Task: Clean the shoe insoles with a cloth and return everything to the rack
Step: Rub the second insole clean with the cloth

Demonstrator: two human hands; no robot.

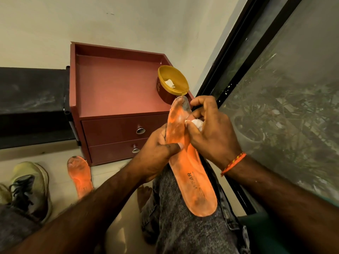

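A dirty orange insole [190, 173] lies lengthwise on my right thigh, toe end raised toward the cabinet. My left hand [156, 154] grips its left edge near the middle, thumb pressed across the top. My right hand [209, 129] pinches a small white cloth [197, 123] against the insole's right side near the grey-stained toe. A second orange insole [80, 176] lies flat on the floor at lower left. Beside it stands a pale yellow-green shoe [31, 187] with dark laces.
A maroon two-drawer cabinet [117, 114] stands ahead against the wall, with a yellow-lidded tub [172, 83] holding a white scrap on its top right corner. A dark rack shelf [31, 101] is at left. A black-framed window [229, 70] runs along the right.
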